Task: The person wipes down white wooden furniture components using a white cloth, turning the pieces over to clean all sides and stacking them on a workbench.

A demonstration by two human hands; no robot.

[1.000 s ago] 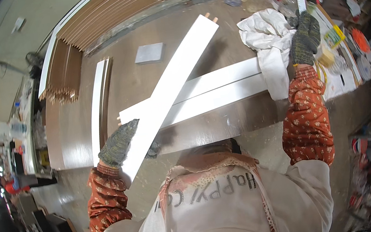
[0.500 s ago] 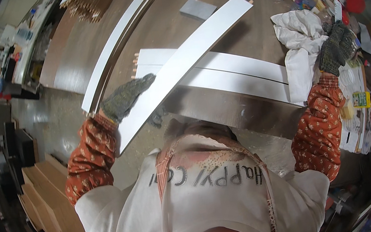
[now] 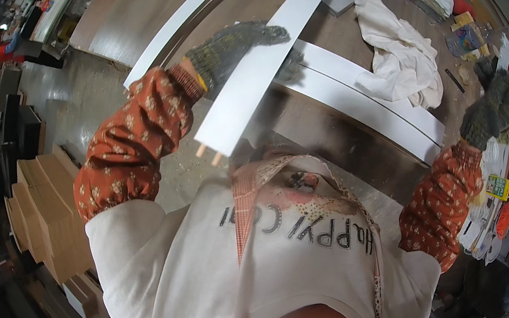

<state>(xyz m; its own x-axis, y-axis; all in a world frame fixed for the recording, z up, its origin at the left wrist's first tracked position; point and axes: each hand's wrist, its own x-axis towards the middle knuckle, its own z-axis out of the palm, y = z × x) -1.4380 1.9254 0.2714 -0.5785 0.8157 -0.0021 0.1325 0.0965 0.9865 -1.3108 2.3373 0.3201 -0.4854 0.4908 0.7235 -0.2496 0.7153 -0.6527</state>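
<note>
My left hand (image 3: 232, 48), in a dark grey-green knit glove, grips a long white board (image 3: 258, 70). The thumb side lies over its top face and fingers show past its far edge. Two wooden dowels (image 3: 208, 155) stick out of the board's near end. Beneath it, more white boards (image 3: 366, 98) lie side by side on the table. My right hand (image 3: 488, 110), gloved alike, is off to the right, closed around a thin, pale, blade-like piece (image 3: 504, 52) pointing away from me. What exactly it is I cannot make out. A crumpled white cloth (image 3: 405, 50) rests partly on the lying boards.
Another white strip (image 3: 183, 22) lies at the left of the brown table (image 3: 117, 15). A grey block (image 3: 338, 1) sits behind the held board. Cardboard pieces (image 3: 47, 214) are stacked at the left. Clutter with a yellow packet (image 3: 498, 187) is at the right.
My left hand and its board have shifted right and away from me, and the board's dowelled near end now shows. My right hand appears lower and farther right. The whole view has turned.
</note>
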